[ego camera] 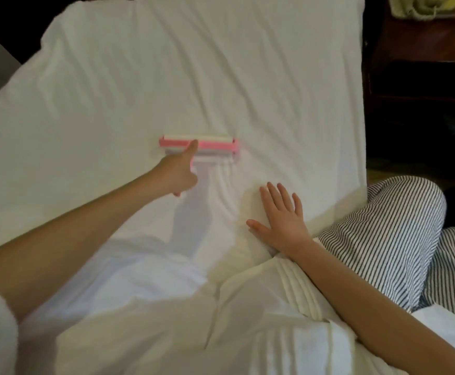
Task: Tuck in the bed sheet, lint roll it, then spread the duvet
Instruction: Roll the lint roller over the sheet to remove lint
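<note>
**Pink roller on the white sheet, one palm pressed flat beside it**

The left hand (179, 171) is closed around the handle of a wide pink plastic lint roller (199, 146), its index finger stretched forward onto the pink frame. The roller's pale drum lies across the white cotton bed sheet (166, 77) near the middle of the mattress, and the cloth just behind it is bunched into small ridges. The handle is mostly hidden under the hand; only a pink tip shows below the palm.

The right hand (282, 220) lies flat on the sheet, fingers spread wide and holding nothing, near the roller and toward the bed's right edge. Creases run diagonally across the sheet's far half.

A rumpled white duvet (153, 307) is heaped at the near end of the bed, under both forearms. A navy-and-white striped pillow (389, 239) rests against the right side of the bed, just beside the right wrist. Beyond the right edge stands a dark wooden nightstand (421, 50), with a pale green cloth bundle (421, 6) on top, partly cut off by the frame.
</note>
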{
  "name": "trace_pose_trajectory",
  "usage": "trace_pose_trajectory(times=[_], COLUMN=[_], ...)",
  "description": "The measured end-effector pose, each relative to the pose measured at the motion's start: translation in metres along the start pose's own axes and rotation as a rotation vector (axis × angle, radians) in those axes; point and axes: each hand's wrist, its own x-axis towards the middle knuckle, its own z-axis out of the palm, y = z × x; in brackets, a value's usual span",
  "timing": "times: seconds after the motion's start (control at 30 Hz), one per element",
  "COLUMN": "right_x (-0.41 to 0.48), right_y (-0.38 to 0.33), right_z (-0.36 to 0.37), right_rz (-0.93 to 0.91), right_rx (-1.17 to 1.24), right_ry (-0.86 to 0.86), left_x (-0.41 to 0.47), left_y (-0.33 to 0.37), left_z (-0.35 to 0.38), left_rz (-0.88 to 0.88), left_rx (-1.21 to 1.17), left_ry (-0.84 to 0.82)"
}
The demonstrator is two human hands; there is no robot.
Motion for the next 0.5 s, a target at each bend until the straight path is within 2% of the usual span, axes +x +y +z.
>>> trace_pose_trajectory(times=[0.1,0.2,0.27,0.4,0.47,0.5], right_x=[0.002,0.002,0.002,0.009,0.012,0.012], right_y=[0.005,0.009,0.009,0.003,0.002,0.002], right_z=[0.001,0.001,0.0,0.004,0.008,0.009], right_rz=[0.052,0.087,0.097,0.071,0.054,0.049], right_rx=[0.04,0.075,0.088,0.064,0.063,0.066], right_ry=[-0.009,0.005,0.021,0.045,0.029,0.026], left_x=[0.04,0.031,-0.003,-0.079,-0.085,-0.078], left_y=[0.008,0.011,0.005,-0.01,-0.005,0.001], left_z=[0.011,0.011,0.005,0.003,0.002,-0.001], left_rz=[0.037,0.053,0.028,-0.031,-0.017,0.002], left_rx=[-0.042,-0.052,-0.036,0.157,0.204,0.202], left_ry=[0.087,0.074,-0.018,-0.326,-0.385,-0.363])
